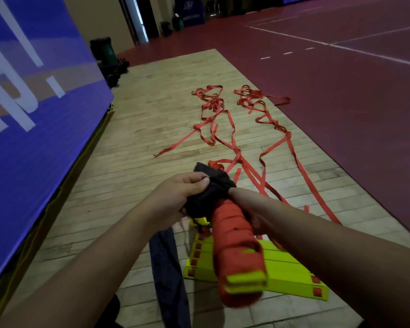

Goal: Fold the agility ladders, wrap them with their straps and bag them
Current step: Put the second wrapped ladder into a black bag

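Blue panel (33, 110): large, with white lettering; stands along the far left edge of the floor.
Wooden floor (152, 110): pale boards running away from the viewer; everything below lies on it or is held over it.
Dark cloth strip (168, 268): long and limp, flat on the boards just left of the yellow stack; probably a second bag, though that is not certain.
Left hand (182, 192): fingers and thumb pinch the bunched mouth of the bag.
Black bag (211, 195): crumpled, held up off the floor, its mouth over the far end of the bundle.
Wrapped ladder (234, 245): folded, bound round with red strap, yellow ends showing at the near end; held above the floor between the hands, only its far tip inside the bag.
Right hand (251, 209): grasps the bundle from its right side; most of the fingers are hidden behind it.
Yellow rungs (287, 268): second ladder, partly stacked on the floor under the bundle.
Red straps (234, 129): loose and tangled, trailing from that stack far across the boards.
Maroon court (341, 102): white-lined playing surface to the right.
Progress: one ladder folded and wrapped, its bagging barely begun; the second needs gathering, wrapping and bagging.
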